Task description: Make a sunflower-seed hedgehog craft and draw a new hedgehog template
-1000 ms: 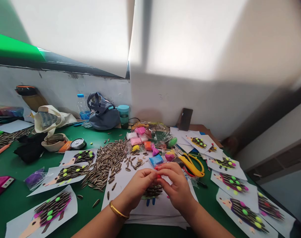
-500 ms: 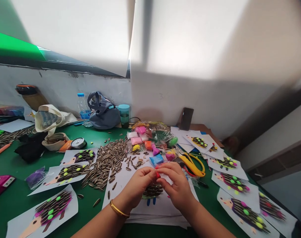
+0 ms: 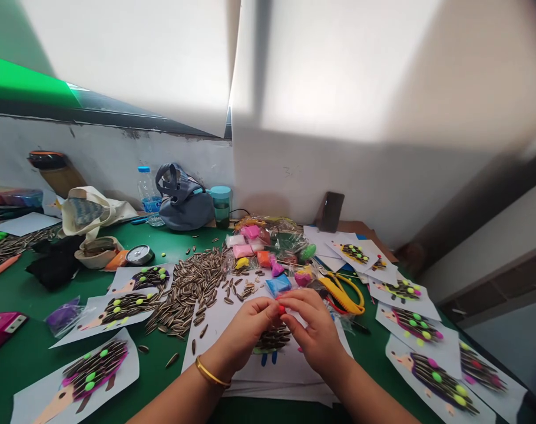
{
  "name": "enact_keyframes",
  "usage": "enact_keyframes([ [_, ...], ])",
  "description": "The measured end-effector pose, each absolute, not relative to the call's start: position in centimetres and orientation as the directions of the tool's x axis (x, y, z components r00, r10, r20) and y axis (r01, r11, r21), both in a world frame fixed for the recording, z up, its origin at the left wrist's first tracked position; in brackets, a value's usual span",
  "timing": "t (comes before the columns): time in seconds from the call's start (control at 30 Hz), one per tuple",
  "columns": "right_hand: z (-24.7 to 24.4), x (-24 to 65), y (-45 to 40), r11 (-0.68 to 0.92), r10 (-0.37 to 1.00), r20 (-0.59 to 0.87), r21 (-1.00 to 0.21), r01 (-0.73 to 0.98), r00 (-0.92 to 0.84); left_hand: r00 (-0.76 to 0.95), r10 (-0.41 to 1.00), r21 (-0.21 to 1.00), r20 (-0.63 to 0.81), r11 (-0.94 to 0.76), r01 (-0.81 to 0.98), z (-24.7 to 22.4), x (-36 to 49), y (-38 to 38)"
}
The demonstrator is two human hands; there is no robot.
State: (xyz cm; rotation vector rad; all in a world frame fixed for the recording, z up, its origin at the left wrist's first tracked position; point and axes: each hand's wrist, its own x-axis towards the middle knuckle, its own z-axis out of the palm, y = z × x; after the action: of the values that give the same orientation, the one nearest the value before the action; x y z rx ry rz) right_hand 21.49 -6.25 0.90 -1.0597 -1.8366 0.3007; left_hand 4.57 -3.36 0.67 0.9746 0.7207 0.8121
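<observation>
Between my two hands is a small lump of red modelling clay [image 3: 281,309], mostly covered by fingertips. My left hand [image 3: 249,327] is closed, pinching the clay from the left. From the right, the bent fingers of my right hand [image 3: 316,331] close on it too. Both hands hover over a white sheet [image 3: 219,356]. Partly hidden beneath them is a hedgehog figure [image 3: 273,340] with sunflower seeds for spines and blue clay legs. A blue clay packet [image 3: 278,285] lies just beyond my fingers.
A heap of sunflower seeds [image 3: 192,288] spreads left of the sheet. Behind are bagged coloured clays [image 3: 263,259] and yellow-handled scissors [image 3: 345,296]. Finished hedgehog pictures [image 3: 95,374] lie on both sides. A bottle [image 3: 151,197], blue bag [image 3: 186,203] and phone [image 3: 331,212] stand by the wall.
My hands stay almost in place; the fingers shift slightly around the red clay, and a little less of it shows. Everything else on the table looks the same.
</observation>
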Motion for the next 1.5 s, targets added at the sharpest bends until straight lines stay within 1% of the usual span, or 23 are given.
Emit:
enact_keyframes([
  [0.13,1.00,21.45,-6.26,0.584,0.778,0.610,-0.615,0.530,-0.149,0.499,0.856,0.922,-0.136,0.294,-0.253,0.75,4.60,-3.43],
  [0.27,0.95,21.44,-6.32,0.586,0.782,0.599,-0.616,0.526,-0.170,0.492,0.855,0.908,-0.166,0.327,-0.261,0.60,4.55,-3.39],
  [0.37,0.87,21.43,-6.35,0.598,0.781,0.595,-0.624,0.502,-0.191,0.503,0.850,0.914,-0.154,0.317,-0.255,0.43,4.54,-3.34],
  [0.6,0.98,21.29,-6.31,0.581,0.787,0.603,-0.651,0.489,-0.131,0.485,0.863,0.924,-0.144,0.293,-0.247,0.72,4.49,-3.29],
  [0.77,0.96,21.23,-6.32,0.580,0.795,0.582,-0.644,0.498,-0.173,0.498,0.853,0.913,-0.157,0.318,-0.257,0.44,4.46,-3.28],
  [0.97,1.00,21.43,-6.38,0.579,0.791,0.593,-0.648,0.494,-0.149,0.529,0.832,0.901,-0.165,0.346,-0.263,0.13,4.46,-3.31],
  [1.13,1.16,21.63,-6.43,0.577,0.807,0.557,-0.677,0.456,-0.194,0.525,0.841,0.919,-0.134,0.303,-0.251,0.17,4.49,-3.30],
  [1.33,1.09,21.41,-6.36,0.553,0.817,0.566,-0.711,0.435,-0.115,0.496,0.859,0.927,-0.126,0.280,-0.250,0.58,4.50,-3.21],
  [1.5,0.93,21.44,-6.34,0.556,0.815,0.564,-0.701,0.447,-0.130,0.503,0.853,0.925,-0.138,0.292,-0.242,0.65,4.42,-3.13],
])
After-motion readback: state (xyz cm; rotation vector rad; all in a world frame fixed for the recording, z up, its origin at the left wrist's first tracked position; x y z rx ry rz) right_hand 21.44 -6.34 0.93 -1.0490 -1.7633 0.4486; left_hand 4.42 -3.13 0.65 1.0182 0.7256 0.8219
